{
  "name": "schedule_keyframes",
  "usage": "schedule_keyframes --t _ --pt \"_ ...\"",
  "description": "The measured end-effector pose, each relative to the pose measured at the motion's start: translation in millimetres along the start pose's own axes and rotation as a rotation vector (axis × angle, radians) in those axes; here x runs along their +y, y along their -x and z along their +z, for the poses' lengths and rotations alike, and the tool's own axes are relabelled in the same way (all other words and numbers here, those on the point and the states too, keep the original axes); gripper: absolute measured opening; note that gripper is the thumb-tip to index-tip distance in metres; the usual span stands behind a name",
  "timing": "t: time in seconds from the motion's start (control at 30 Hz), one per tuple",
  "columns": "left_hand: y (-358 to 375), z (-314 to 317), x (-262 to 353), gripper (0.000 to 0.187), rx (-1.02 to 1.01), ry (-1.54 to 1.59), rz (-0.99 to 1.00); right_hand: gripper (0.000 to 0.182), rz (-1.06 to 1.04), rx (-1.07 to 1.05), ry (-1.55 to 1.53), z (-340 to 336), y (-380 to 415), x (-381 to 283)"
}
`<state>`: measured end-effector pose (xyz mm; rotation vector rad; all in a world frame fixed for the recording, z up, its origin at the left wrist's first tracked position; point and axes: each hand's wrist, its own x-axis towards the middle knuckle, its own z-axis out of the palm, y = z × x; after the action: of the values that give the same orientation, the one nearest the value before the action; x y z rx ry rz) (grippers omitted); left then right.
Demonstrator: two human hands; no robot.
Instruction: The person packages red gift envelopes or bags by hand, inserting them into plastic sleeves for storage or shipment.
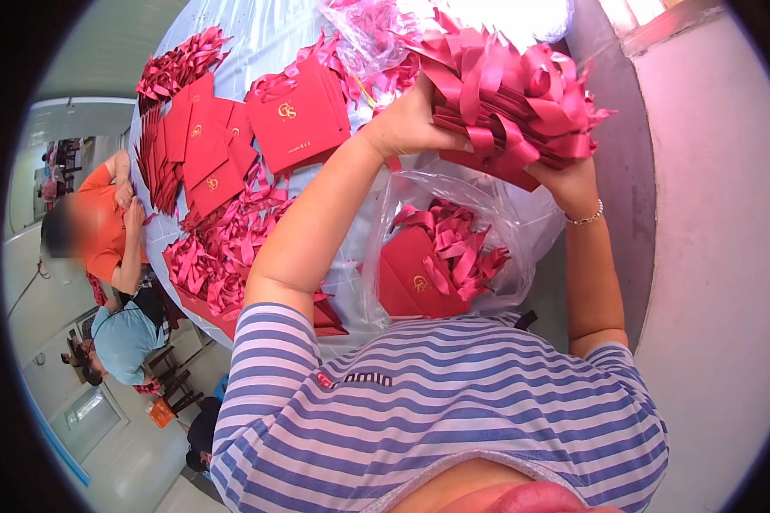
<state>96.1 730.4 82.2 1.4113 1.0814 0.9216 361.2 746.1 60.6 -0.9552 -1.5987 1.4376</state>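
Room: a pale wall [723,231] runs down the right of the frame. A round-edged table [252,30] with a light, shiny cover fills the upper left and centre. Your blue-and-white striped shirt [453,385] takes up the bottom centre.

Flat red bags [304,115] with gold marks lie in overlapping heaps at upper left; a heap of pink-red ribbons [222,244] sits below them, left of centre. Bundle of red bags [522,107]: upper right of centre, raised in your two hands, tilted, loose ribbons spilling over its top and front. A clear plastic bag [522,248] stands open just below it, with more red bags [411,269] and ribbons inside.

Far left: a person in orange [107,227] at the table edge, and a person in light blue [133,342] lower down.

Grip: your left hand [411,122] is closed on the bundle's left side, thumb in front; your right hand [566,181] clasps its lower right. Most fingers hidden, so their exact spread cannot be told. Beaded bracelet [587,215] on your right wrist.
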Motion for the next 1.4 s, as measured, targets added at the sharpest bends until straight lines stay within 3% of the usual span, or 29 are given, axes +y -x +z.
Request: schedule_keyframes --t 0.07,0.1,0.17,0.2,0.27,0.3,0.33,0.37,0.4,0.43,0.5,0.6,0.63,0.7,0.73,0.8,0.83,0.87,0.93,1.03,1.07,1.1,1.17,1.2,1.3,1.33,1.4 --pt "-3.7 1.3 -4.0 0.068 -0.03 0.056 0.152 0.066 -0.014 -0.055 0.153 -2.7 0.4 -7.8" --pt "-3.2 2.2 -9.9 0.06 -0.018 0.0 0.223 0.067 -0.118 -0.199 0.275 -11.2 -1.8 4.0" --pt "-6.0 1.0 -59.0 0.087 -0.036 -0.191 0.27 0.066 -0.175 -0.286 0.322 -10.0 -3.0 28.4" --pt "-2.4 9.7 -71.8 0.084 0.042 -0.13 0.253 0.063 0.051 -0.34 0.198 -9.3 -3.2 43.4" --pt "-6.4 15.3 -82.6 0.076 0.002 -0.316 0.401 0.061 0.039 -0.332 0.223 -10.4 -3.6 59.0" --pt "-6.4 20.1 -81.6 0.061 0.046 -0.313 0.403 0.058 0.018 -0.326 0.247 -10.1 -7.7 62.3" --pt "-7.3 19.1 -81.1 0.058 -0.001 -0.211 0.316 0.06 -0.137 -0.351 0.41 -14.1 -8.0 63.4" --pt "-5.4 21.0 -78.0 0.055 -0.048 -0.101 0.223 0.058 -0.132 -0.342 0.411 -15.7 -6.2 58.5" --pt "-7.3 19.3 -72.0 0.049 -0.049 -0.243 0.278 0.056 -0.141 -0.332 0.418 -18.0 -8.9 51.5" --pt "-10.0 21.1 -71.7 0.049 -0.012 -0.201 0.319 0.062 -0.163 -0.278 0.333 -13.7 -9.0 43.9" --pt "-8.7 27.0 -74.4 0.049 0.054 -0.215 0.361 0.067 0.046 -0.29 0.041 -9.1 -1.3 54.8" --pt "-13.2 31.8 -77.0 0.05 0.028 -0.106 0.397 0.074 0.062 -0.257 -0.068 3.8 11.5 55.3" --pt "-10.3 31.4 -73.7 0.05 0.075 -0.179 0.442 0.073 -0.003 -0.267 -0.031 4.9 14.0 53.6" --pt "0.6 27.0 -78.4 0.051 0.09 -0.281 0.464 0.071 -0.114 -0.331 0.333 -1.4 18.3 88.0" --pt "4.3 26.1 -81.5 0.053 0.092 -0.385 0.482 0.07 -0.07 -0.291 0.141 -3.5 26.7 91.5" --pt "2.0 23.9 -87.3 0.05 0.022 -0.355 0.487 0.067 -0.077 -0.326 0.452 -9.3 25.5 119.8" --pt "1.9 31.9 -100.2 0.049 0.042 -0.227 0.443 0.065 -0.416 -0.298 0.719 -13.5 19.5 137.2" --pt "0.0 32.6 -98.6 0.049 0.09 -0.294 0.461 0.065 -0.427 -0.292 0.724 -10.3 13.6 131.7" --pt "-1.9 29.6 -111.9 0.051 0.139 -0.422 0.451 0.055 -0.445 -0.159 0.581 2.7 3.8 112.9" --pt "0.7 30.5 -131.8 0.055 0.159 -0.317 0.404 0.053 -0.246 -0.133 0.359 15.5 3.3 114.5" --pt "0.6 31.4 -120.5 0.053 0.183 -0.277 0.427 0.053 -0.195 -0.141 0.15 20.2 4.0 107.2" --pt "-1.4 30.8 -121.2 0.052 0.152 -0.268 0.442 0.053 -0.191 -0.139 0.148 17.1 2.7 113.1" --pt "-8.5 31.4 -116.9 0.048 0.157 -0.318 0.509 0.055 -0.425 -0.181 0.455 8.6 0.3 118.4" --pt "-9.0 32.4 -114.5 0.048 0.155 -0.316 0.51 0.054 -0.271 -0.319 0.357 1.4 -0.7 111.0" --pt "-5.1 26.4 -97.6 0.043 0.108 -0.401 0.541 0.051 -0.226 -0.188 0.431 4.8 4.4 97.7" --pt "-0.3 28.0 -93.1 0.043 0.109 -0.398 0.528 0.054 -0.056 -0.202 0.207 2.7 11.0 99.4" --pt "4.7 28.9 -86.1 0.044 0.074 -0.375 0.473 0.054 0.083 -0.126 -0.122 14.8 7.3 112.9"
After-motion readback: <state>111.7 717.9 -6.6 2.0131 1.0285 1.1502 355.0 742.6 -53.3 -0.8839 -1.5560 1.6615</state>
